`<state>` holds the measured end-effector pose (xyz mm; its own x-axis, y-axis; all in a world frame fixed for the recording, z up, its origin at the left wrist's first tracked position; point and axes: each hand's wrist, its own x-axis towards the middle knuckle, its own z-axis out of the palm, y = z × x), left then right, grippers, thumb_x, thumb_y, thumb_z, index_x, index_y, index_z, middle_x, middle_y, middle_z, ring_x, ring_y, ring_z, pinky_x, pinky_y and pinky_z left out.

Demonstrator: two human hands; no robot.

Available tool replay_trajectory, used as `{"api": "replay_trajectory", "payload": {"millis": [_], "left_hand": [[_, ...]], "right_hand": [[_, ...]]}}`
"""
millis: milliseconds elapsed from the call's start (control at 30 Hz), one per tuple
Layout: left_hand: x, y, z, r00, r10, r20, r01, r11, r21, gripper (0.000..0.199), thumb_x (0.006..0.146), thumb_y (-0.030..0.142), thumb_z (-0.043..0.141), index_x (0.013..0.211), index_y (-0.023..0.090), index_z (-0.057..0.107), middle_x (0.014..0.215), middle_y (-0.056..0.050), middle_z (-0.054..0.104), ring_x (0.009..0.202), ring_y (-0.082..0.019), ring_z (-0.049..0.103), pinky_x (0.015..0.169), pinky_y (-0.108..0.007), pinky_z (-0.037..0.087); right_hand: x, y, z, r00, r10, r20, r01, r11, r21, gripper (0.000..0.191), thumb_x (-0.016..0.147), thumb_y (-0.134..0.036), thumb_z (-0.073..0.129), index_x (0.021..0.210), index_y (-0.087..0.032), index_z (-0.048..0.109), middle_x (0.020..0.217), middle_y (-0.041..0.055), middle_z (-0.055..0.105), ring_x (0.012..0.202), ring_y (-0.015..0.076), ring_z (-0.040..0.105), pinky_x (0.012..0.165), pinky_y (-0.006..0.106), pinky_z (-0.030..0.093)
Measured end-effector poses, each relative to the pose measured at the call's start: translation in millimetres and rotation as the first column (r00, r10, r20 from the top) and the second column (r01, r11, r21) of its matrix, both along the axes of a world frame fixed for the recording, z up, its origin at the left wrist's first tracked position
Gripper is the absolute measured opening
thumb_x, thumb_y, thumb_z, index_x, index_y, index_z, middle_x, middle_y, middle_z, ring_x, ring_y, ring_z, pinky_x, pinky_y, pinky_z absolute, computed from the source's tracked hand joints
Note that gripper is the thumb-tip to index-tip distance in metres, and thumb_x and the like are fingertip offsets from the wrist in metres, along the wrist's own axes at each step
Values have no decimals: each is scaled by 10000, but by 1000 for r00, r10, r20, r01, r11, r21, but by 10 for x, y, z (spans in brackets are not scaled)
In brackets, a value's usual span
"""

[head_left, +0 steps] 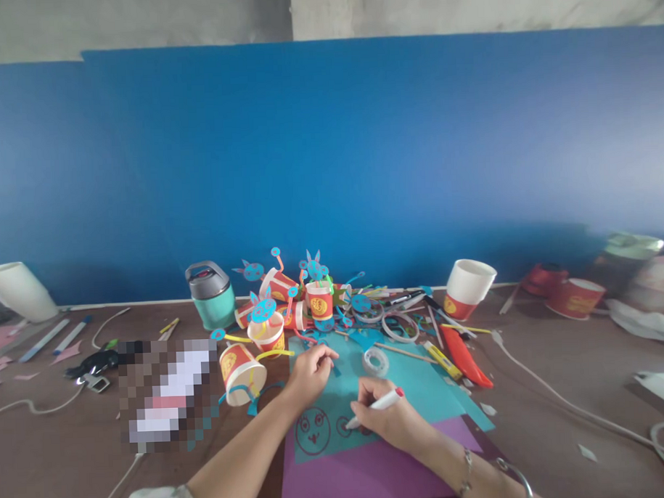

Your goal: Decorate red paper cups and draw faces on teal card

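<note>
My right hand [378, 411] grips a white marker with a red end [386, 400], its tip down on a teal sheet of paper [418, 387]. Under the tip is a small drawn circle [343, 426]. To its left a larger round face [313, 430] with eyes and a mouth is drawn in dark red. My left hand [313, 373] rests on the sheet above this face, fingers curled in, and I see nothing held in it. A purple sheet [367, 476] lies beneath the teal one. A roll of clear tape [375, 361] lies just beyond my right hand.
Decorated paper cups [243, 373] with blue paper faces crowd the back left, beside a teal flask [212, 300]. Rightward are a yellow cutter [442, 360], a red pouch-like object [466, 357], stacked white cups [469, 288] and a white cable [566, 400]. A pixelated area lies left.
</note>
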<state>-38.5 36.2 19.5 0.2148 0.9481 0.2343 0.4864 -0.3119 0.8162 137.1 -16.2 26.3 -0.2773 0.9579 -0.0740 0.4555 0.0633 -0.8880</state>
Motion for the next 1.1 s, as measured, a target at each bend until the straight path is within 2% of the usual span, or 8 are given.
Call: {"api": "replay_trajectory", "payload": {"millis": [233,567,933,1100], "left_hand": [[-6,-8,12,1000,-1,-1,1,1000,2,247,763,179,419,831,188,656,732,-25,671,702,-164,619,653,-251,463],[-12,-4,11,1000,1,-3,-1,1000,4,245,767,173,420,833,191,656,744,-24,681,707,-162,624,658,-253,466],[-6,-14,31,1000,1,-4,-1,1000,-2,245,767,167,423,832,177,659,735,-32,674,701,-167,619,652,-255,460],[-15,-23,44,1000,-7,2,7,1000,-5,253,772,166,417,841,176,661,743,-32,674,718,-169,620,663,-258,455]], "right_hand": [[-7,-1,-9,999,8,-40,-8,1000,-14,212,734,-235,575,592,-199,421,472,-59,520,516,125,628,418,153,364],[-2,8,-28,1000,-5,-12,5,1000,1,209,727,-230,560,578,-202,416,474,-57,536,520,126,638,417,150,368],[-5,-2,5,999,-52,16,51,998,32,224,707,-196,551,552,-210,390,465,-59,529,496,104,585,426,153,363],[-3,12,-24,999,-28,20,28,999,35,213,717,-199,532,560,-211,387,465,-61,511,473,103,565,423,163,355]]}}
